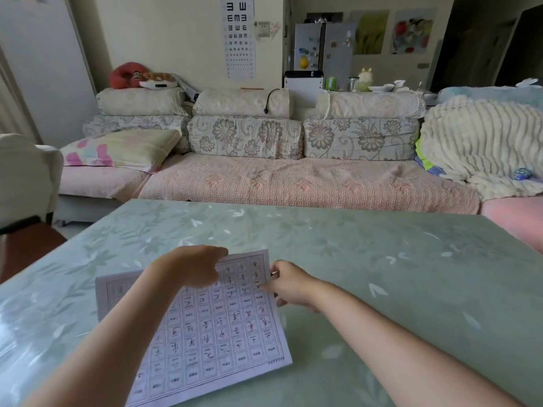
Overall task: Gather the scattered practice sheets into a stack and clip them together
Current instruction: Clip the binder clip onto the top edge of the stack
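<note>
Practice sheets [223, 327] lay stacked on the green counter [382, 259], one corner jutting left; the left hand [194, 267] curled over their far edge, holding it; the right hand [291, 284] pinched their right edge between fingertips.

The practice sheets [217, 327] lie on the table [382, 259] under both hands, the sofa [293, 177] beyond them
</note>
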